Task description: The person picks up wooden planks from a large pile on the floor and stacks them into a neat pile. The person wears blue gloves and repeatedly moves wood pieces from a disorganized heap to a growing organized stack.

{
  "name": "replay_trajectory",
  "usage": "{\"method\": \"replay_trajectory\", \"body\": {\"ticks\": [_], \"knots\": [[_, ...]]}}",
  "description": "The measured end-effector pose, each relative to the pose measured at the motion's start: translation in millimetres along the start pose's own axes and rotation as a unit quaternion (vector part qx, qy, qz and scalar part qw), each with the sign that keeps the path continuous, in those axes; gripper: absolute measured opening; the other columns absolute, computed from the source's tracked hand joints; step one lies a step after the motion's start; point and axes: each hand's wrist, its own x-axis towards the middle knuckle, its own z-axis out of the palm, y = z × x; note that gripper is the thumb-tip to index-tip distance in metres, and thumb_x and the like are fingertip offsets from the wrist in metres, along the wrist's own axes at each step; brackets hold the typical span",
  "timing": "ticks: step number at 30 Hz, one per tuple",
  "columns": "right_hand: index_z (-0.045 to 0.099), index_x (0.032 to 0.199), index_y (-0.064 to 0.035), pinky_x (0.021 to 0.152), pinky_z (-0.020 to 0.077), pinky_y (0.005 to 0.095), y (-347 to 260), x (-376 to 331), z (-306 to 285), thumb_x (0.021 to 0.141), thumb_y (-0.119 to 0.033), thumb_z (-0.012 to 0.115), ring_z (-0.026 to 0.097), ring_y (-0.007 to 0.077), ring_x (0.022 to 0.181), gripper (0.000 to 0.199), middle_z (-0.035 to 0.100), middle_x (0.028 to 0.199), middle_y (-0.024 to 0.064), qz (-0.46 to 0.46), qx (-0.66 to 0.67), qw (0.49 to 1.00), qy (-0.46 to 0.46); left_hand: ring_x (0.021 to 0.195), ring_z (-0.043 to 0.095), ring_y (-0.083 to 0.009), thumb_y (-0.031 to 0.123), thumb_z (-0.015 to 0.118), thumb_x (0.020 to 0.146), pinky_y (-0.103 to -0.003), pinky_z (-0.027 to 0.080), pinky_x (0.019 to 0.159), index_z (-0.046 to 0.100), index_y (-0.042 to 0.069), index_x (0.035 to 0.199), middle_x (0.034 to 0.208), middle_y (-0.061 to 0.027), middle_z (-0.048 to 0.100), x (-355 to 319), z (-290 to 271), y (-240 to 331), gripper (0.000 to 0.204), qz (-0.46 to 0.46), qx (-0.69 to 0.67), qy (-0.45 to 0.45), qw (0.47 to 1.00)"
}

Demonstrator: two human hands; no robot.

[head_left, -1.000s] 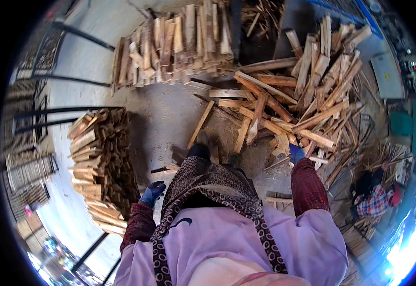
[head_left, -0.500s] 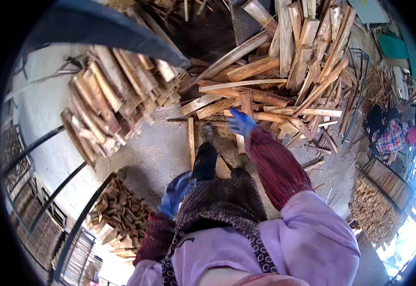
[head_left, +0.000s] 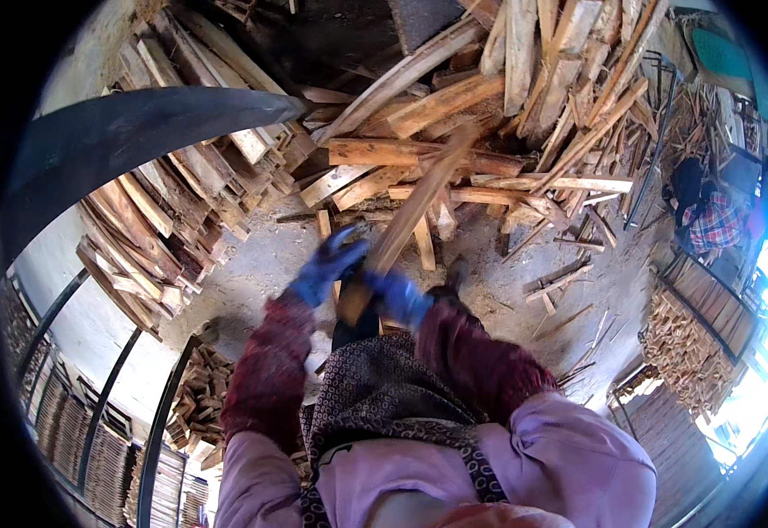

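My right hand [head_left: 399, 297], in a blue glove, grips the near end of a long wooden plank [head_left: 419, 202] that slants up and away toward the wood pile. Beside the same plank, my blue-gloved left hand [head_left: 329, 262] is open, its fingers spread close to the wood, and I cannot tell whether it touches it. The plank is blurred. Both forearms wear dark red sleeves.
A big loose heap of planks and offcuts [head_left: 507, 97] fills the ground ahead. Stacked boards [head_left: 164, 220] lie at my left under a dark curved bar [head_left: 138, 132]. Another person in a plaid shirt [head_left: 714, 220] crouches far right beside neat stacks of sticks [head_left: 692, 343].
My right hand has taken a plank from the heap and drawn it toward me. My left hand rose from my side to meet it. The view tilted toward the pile.
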Motion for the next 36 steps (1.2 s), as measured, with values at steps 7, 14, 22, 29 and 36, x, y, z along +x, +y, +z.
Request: {"method": "replay_trajectory", "body": {"ticks": [7,14,22,29,36], "knots": [[0.058,0.126,0.0006,0.095,0.0524,0.0403,41.4,20.1,-173.6,0.092,-0.025,0.069,0.064,0.0278,0.107,0.044,0.065,0.117,0.0138,-0.023,-0.21,0.972,0.099,0.077,0.066,-0.0199,0.03,0.078,0.075,-0.04,0.054,0.071,0.056,-0.001,0.124,0.088,-0.0095,0.067,11.4,9.2,-132.6,0.062,0.007,0.413,0.177,0.893],[0.052,0.136,0.0051,0.097,0.0511,0.0474,-159.8,195.1,-333.7,0.079,-0.056,0.077,0.065,0.0425,0.11,0.087,0.063,0.127,0.0273,-0.26,-0.653,0.679,0.213,0.089,0.069,-0.0306,0.024,0.064,0.092,-0.049,0.056,0.081,0.064,0.005,0.122,0.097,-0.0135,0.07,-104.1,-48.1,-393.7,0.035,-0.23,0.394,0.153,0.877],[0.07,0.116,-0.0163,0.094,0.0528,0.0444,-82.6,16.0,-241.3,0.082,-0.033,0.073,0.068,0.0294,0.106,0.038,0.071,0.114,0.0096,-0.258,-0.653,0.679,-0.214,0.115,0.059,-0.0192,0.034,0.058,0.101,-0.036,0.046,0.101,0.055,0.006,0.139,0.125,-0.0101,0.063,111.3,132.0,-280.2,0.048,-0.645,0.067,0.357,0.672],[0.04,0.153,-0.0115,0.11,0.0389,0.0502,-197.5,91.4,-239.1,0.077,-0.062,0.069,0.048,0.0382,0.132,0.095,0.045,0.15,0.0196,-0.403,-0.811,0.407,0.118,0.127,0.052,-0.0191,0.03,0.062,0.1,-0.033,0.04,0.109,0.047,0.005,0.147,0.14,-0.0103,0.055,38.1,141.3,-205.6,0.056,-0.257,-0.158,0.08,0.95],[0.046,0.145,-0.0119,0.09,0.0497,0.0482,-218.3,136.7,-271.0,0.082,-0.046,0.071,0.06,0.0352,0.105,0.076,0.059,0.125,0.0186,-0.184,-0.897,0.355,0.187,0.134,0.047,-0.0208,0.025,0.067,0.097,-0.033,0.036,0.112,0.041,0.004,0.15,0.147,-0.0114,0.05,42.2,97.5,-183.6,0.063,-0.08,-0.093,0.085,0.989]]}}
